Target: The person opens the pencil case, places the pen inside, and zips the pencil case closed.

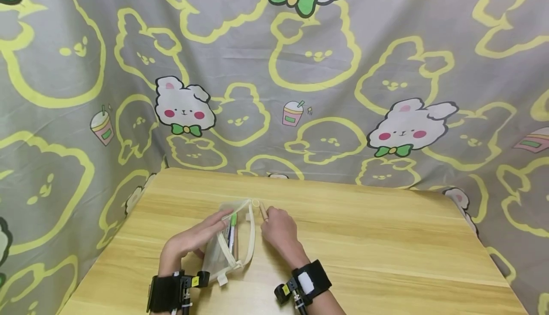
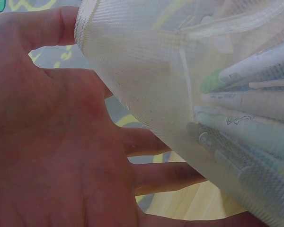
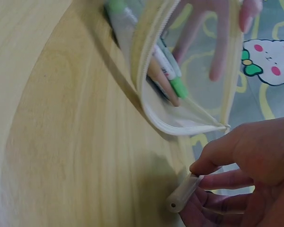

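Note:
A translucent mesh pencil pouch (image 1: 214,253) with a cream zipper stands tilted on the table, its zipped mouth gaping to the right. Pens and markers lie inside, among them a green-tipped marker (image 1: 233,219) and a tan pen (image 3: 162,79). My left hand (image 1: 195,236) holds the pouch's left side, its fingers stretched along the mesh. Through the mesh those fingers (image 3: 215,47) show in the right wrist view. My right hand (image 1: 280,231) pinches a slim beige pen (image 3: 182,194) just right of the pouch's far corner. The pen's rounded end has a small hole; the rest is hidden in the hand.
The wood-grain table (image 1: 377,238) spreads to the right and behind the pouch. A grey cartoon-print curtain (image 1: 326,67) hangs along the table's back and sides. A small fabric tab (image 1: 222,278) sticks out at the pouch's near end.

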